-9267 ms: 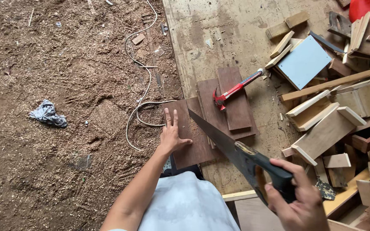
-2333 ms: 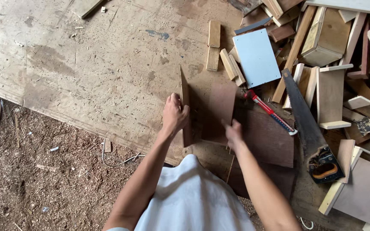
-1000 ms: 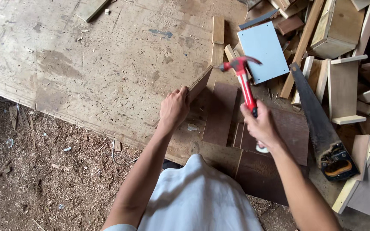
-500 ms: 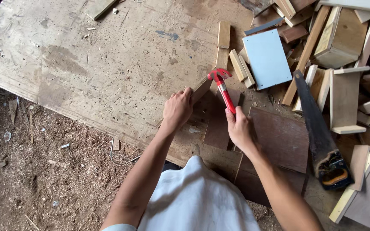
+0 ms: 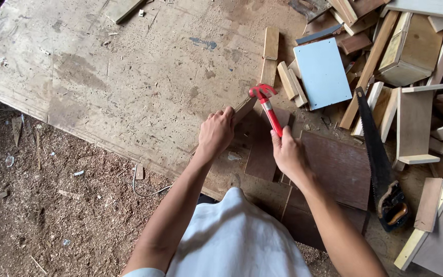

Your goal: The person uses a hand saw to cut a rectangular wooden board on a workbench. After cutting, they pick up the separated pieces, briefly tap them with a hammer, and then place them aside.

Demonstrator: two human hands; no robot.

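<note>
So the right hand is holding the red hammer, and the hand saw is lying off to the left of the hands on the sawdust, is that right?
Not quite. The right hand does hold the red hammer, but the hand saw lies to the right of the hands, on the board among the wood offcuts, not on the sawdust. The head view shows this.

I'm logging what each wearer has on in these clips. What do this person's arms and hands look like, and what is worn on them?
Both arms are bare from above the elbow to the fingertips. The left hand and the right hand wear no gloves, and no rings, watch or bracelet show. A short white sleeve edges the left upper arm at the bottom of the picture, part of a white top.
</note>
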